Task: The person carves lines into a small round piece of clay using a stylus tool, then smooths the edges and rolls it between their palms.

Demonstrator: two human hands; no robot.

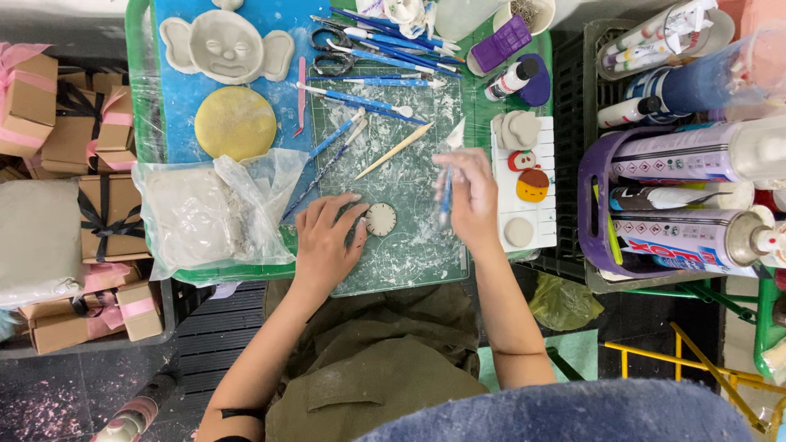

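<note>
Left hand (327, 237) lies open beside a clay disc (381, 218); right hand (473, 200) grips a blue tool (444, 196).

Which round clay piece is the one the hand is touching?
The small pale disc with marks around its edge, on the cutting mat. The left hand steadies it. The big yellow disc and the small grey disc lie untouched.

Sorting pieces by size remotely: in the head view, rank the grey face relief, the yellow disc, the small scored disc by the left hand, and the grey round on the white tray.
1. Grey face relief
2. Yellow disc
3. Small scored disc and grey round look alike; too close to rank.
</note>
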